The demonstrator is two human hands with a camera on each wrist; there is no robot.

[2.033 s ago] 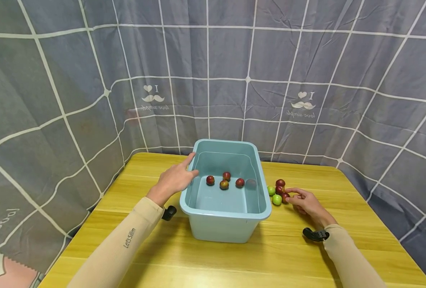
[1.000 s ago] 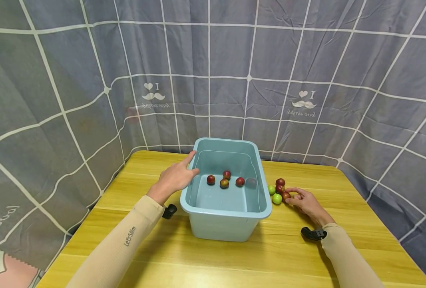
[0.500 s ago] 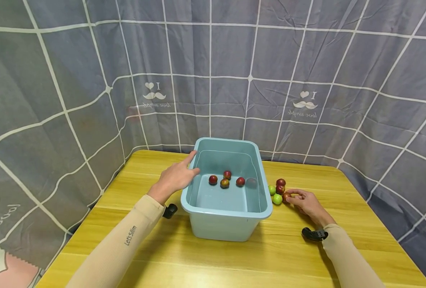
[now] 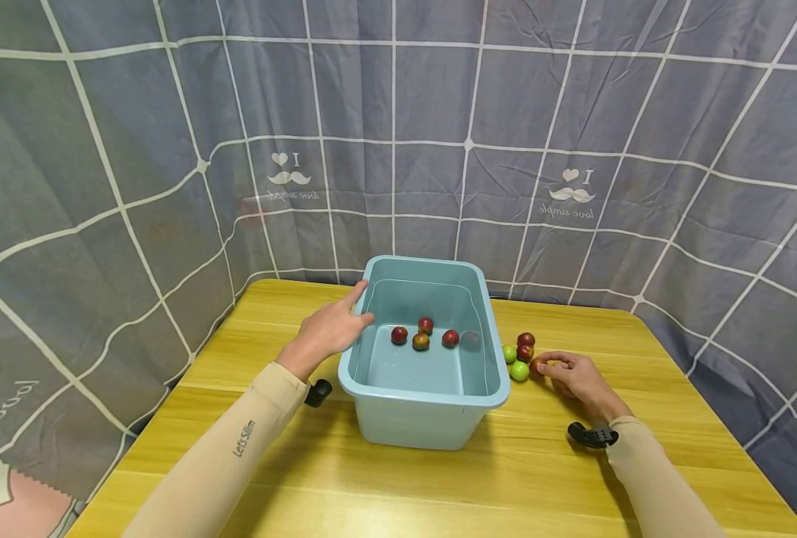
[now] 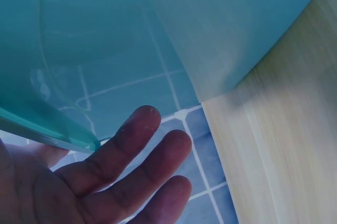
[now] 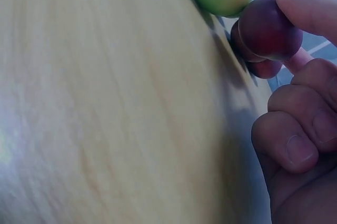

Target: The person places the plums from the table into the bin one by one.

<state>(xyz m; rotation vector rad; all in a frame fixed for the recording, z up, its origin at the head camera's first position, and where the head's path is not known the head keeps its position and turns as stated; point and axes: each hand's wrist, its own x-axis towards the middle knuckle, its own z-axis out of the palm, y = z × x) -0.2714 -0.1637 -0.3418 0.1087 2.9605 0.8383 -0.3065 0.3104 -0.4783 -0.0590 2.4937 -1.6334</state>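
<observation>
A light blue plastic bin point(image 4: 408, 422) stands mid-table, with several dark red plums point(image 4: 421, 341) on its floor. My left hand point(image 4: 327, 330) rests on its left rim, thumb over the edge; in the left wrist view, relaxed fingers point(image 5: 158, 163) extend below the rim outside the wall. Right of the bin, my right hand point(image 4: 573, 377) pinches a dark red plum point(image 6: 271, 29) between thumb and index finger, its other fingers curled toward the palm. Beside that plum lie two red plums point(image 4: 525, 340) and two green plums point(image 4: 519, 371).
The yellow wooden table point(image 4: 277, 478) carries the bin and the fruit. A grey-blue curtain with a white grid point(image 4: 425, 187) hangs behind the table and along both sides. A black strap point(image 4: 592, 436) sits on the right wrist.
The leftmost plum in the bin has rolled a little to the right. The plum at my right fingertips has turned and shifted slightly. My left hand stays on the rim.
</observation>
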